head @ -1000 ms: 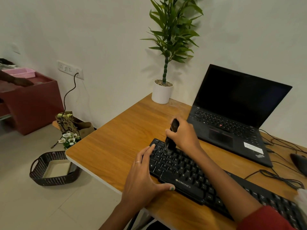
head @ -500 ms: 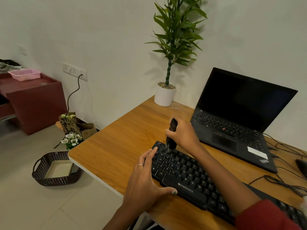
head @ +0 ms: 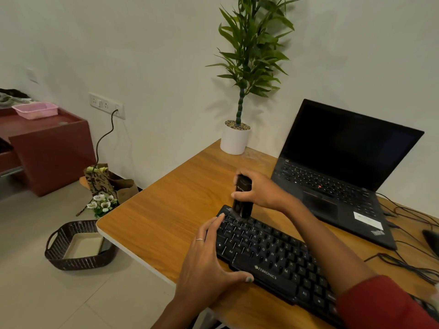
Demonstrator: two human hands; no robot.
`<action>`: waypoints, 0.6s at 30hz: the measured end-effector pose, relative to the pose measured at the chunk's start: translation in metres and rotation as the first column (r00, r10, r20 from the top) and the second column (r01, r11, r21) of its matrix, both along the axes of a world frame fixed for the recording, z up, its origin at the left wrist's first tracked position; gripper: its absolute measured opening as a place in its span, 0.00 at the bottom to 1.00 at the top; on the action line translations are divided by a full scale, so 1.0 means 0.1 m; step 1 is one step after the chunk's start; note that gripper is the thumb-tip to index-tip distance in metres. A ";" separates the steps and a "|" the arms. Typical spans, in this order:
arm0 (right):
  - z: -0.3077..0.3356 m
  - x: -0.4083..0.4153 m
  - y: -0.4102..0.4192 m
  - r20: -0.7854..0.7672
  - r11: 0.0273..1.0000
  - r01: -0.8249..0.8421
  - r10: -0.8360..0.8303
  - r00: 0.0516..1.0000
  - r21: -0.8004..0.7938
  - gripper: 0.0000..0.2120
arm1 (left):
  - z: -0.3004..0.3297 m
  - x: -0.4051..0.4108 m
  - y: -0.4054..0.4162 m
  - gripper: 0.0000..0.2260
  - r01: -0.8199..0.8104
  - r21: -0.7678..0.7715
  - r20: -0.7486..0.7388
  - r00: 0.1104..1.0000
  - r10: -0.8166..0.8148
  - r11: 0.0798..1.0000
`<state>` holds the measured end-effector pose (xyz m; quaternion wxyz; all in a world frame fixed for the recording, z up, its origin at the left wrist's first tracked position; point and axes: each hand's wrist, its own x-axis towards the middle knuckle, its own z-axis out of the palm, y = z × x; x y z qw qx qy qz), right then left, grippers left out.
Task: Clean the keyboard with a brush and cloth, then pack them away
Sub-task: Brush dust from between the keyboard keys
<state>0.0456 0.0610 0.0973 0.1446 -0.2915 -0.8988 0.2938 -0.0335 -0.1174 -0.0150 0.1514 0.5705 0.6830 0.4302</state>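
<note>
Two hands are busy on the wooden bench. From the head camera, the right hand is closed around a black brush. It holds the brush straight up, with the bristle end down on the top corner keys of the black keyboard. The left hand lies flat and spread out, fingers resting on the near end of the keyboard and thumb hooked over its front edge. It grips nothing; it just pins the keyboard down.

I think this is the brushing step, and it looks early, because the brush sits at the very end of the keys. Next, I guess the brush must sweep along the rows, away from the left hand. The cloth is not clear to see.

The keyboard is long, flat and bumpy with small square keys. The brush handle is smooth and chunky. Beyond the right hand sits an open black laptop. A woven basket stands on the floor, off past the left hand.
</note>
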 end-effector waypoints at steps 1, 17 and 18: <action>0.04 -0.01 0.01 0.055 0.999 -0.027 0.025 0.998 0.032 0.10 | 0.00 0.00 0.00 0.51 0.001 0.003 -0.002 1.000 -0.001 1.000; -0.16 -0.21 -0.20 -0.063 0.987 -0.099 0.107 0.992 0.124 0.09 | 0.05 0.04 0.00 0.52 -0.007 -0.011 -0.008 1.000 0.007 1.000; -0.21 -0.22 -0.22 -0.122 0.989 -0.088 0.102 0.987 0.117 0.08 | 0.05 0.04 0.00 0.52 -0.010 -0.007 0.001 1.000 0.010 1.000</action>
